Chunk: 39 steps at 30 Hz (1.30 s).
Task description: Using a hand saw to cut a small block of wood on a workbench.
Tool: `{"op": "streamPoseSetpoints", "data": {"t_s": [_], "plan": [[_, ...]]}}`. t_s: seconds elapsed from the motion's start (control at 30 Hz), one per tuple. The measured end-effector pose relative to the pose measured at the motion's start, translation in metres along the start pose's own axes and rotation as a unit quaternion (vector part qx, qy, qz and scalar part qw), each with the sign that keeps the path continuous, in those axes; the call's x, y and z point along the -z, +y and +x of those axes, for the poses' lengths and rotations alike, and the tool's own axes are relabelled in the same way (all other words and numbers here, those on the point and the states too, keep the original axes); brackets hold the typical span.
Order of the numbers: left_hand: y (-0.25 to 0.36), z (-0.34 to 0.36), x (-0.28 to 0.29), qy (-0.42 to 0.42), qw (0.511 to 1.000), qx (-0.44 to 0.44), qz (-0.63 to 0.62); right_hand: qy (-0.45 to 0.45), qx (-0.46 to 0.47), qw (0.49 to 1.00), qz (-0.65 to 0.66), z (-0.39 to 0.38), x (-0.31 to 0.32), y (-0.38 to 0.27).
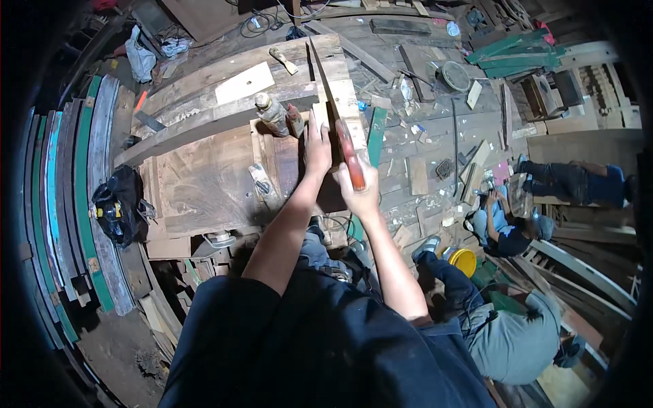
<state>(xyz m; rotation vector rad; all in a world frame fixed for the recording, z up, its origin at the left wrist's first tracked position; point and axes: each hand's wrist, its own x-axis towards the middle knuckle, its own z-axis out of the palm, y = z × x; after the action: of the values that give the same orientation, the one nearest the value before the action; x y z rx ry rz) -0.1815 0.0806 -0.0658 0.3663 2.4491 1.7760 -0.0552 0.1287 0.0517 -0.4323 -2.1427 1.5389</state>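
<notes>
My right hand (360,187) is closed on the red-brown handle (347,149) of a handsaw, whose long dark blade (322,78) points away from me along a pale board (341,92). Left of the saw, my left hand (317,148) lies with fingers stretched forward on light wood. Beside it stand a grimy pale bottle (272,115) and a smaller reddish bottle (295,122). Underneath is a wooden workbench (190,190) with a beam (197,122), a loose pale board (241,85) and a tool (262,183) that I cannot make out.
Stacked painted boards (102,197) and a black bag (115,211) are at left. Scrap wood and a grey bucket (453,77) litter the floor (401,122). Three other people (510,340), (510,231), (578,183) are at right, near a yellow bucket (462,262).
</notes>
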Motion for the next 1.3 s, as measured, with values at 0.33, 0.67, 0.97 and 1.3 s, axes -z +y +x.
{"op": "streamPoseSetpoints", "data": {"t_s": [0.33,0.67,0.97,1.3], "plan": [[0.006,-0.006,0.006,0.024,0.999,0.020,-0.009,-0.043,-0.080,0.994,-0.062,-0.126,0.049,-0.056],[0.016,-0.007,0.006,0.014,0.999,0.030,0.013,-0.031,-0.069,0.994,-0.082,-0.106,0.039,-0.050],[-0.022,-0.005,0.004,0.039,0.995,-0.082,0.035,0.102,0.087,0.990,-0.038,-0.037,-0.011,-0.017],[-0.006,-0.006,0.008,0.031,0.999,0.000,-0.018,-0.039,-0.110,0.989,-0.086,-0.179,0.062,-0.078]]}}
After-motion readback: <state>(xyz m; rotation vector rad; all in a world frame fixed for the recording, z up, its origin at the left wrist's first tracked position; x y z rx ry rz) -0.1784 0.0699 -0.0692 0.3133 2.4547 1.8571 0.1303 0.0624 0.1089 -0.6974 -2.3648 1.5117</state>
